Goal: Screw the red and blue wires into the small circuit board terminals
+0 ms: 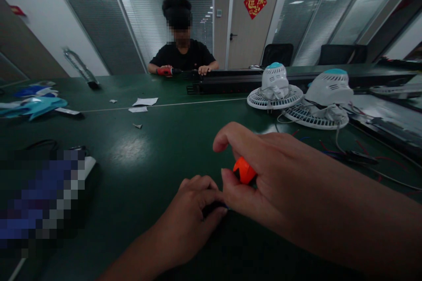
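My right hand [263, 167] is curled round an orange and black handle [244, 170]. Most of that tool is hidden by the palm and fingers, so its kind does not show. My left hand [194, 210] lies low over the green table [108, 202], thumb and index finger pinched together just below my right thumb. A sliver of something blue [226, 206] shows at those fingertips, too small to name. The two hands meet or nearly meet there.
Two white fan heads [276, 83] with grilles and loose wires [349, 156] lie to the right. Across the table a person [184, 55] holds a red power tool [165, 70] by a long black frame [231, 82]. Paper scraps [145, 102] and blue gloves [36, 104] lie left.
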Motion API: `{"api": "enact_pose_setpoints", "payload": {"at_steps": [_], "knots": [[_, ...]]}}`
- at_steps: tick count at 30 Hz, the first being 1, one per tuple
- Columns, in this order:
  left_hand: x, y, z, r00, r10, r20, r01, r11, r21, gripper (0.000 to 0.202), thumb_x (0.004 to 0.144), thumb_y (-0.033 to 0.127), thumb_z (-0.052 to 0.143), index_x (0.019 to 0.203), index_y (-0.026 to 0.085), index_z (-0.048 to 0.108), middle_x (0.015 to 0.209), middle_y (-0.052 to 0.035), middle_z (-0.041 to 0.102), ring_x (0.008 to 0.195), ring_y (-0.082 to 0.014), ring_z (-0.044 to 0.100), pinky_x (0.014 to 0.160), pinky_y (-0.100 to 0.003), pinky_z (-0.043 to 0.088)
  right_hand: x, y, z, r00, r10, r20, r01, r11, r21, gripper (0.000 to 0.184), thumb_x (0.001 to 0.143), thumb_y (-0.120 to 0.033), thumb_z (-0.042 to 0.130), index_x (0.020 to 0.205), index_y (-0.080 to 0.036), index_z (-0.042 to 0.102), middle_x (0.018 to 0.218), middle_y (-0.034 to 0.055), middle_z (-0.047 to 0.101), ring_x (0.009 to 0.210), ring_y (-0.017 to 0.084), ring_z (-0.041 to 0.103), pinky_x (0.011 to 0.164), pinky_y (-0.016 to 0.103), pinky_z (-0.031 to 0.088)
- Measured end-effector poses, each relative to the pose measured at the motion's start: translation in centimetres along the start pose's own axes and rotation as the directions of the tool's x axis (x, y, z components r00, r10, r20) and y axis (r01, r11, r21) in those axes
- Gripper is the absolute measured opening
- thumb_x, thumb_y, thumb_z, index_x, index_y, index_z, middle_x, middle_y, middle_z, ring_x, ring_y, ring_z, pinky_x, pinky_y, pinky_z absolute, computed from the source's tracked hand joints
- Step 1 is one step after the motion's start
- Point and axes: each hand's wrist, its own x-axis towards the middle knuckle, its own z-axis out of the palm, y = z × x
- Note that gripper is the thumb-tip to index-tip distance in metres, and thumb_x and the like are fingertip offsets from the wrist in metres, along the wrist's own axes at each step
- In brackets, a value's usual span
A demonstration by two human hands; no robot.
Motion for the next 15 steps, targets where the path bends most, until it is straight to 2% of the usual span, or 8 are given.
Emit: {"api": "enact_pose_setpoints", "payload": {"at_steps": [5, 15], "knots": [[-0.07, -0.28, 0.24, 1.000, 0.016, 0.000, -0.016, 1.000, 0.021, 0.017, 0.086, 0.022, 0.055, 0.093, 0.026, 0.070, 0.099, -0.0023, 0.063, 0.097, -0.0229, 0.057, 0.089, -0.042, 0.044, -0.16, -0.03, 0.16, 1.000, 0.007, 0.002, -0.007, 1.000, -0.003, 0.023, 0.084, -0.028, 0.053, 0.106, -0.024, 0.053, 0.068, -0.0037, 0.062, 0.055, 0.015, 0.057, 0.045, 0.025, 0.032], [0.03, -0.16, 0.17, 1.000, 0.009, -0.004, -0.009, 0.999, 0.041, 0.019, 0.086, 0.020, 0.052, 0.093, 0.025, 0.069, 0.097, -0.0021, 0.064, 0.092, -0.0222, 0.058, 0.085, -0.042, 0.043, -0.37, 0.29, -0.10, 1.000, -0.011, 0.004, 0.011, 1.000, 0.016, 0.018, 0.083, -0.029, 0.053, 0.101, -0.024, 0.054, 0.064, -0.0050, 0.060, 0.052, 0.013, 0.054, 0.043, 0.024, 0.028]]}}
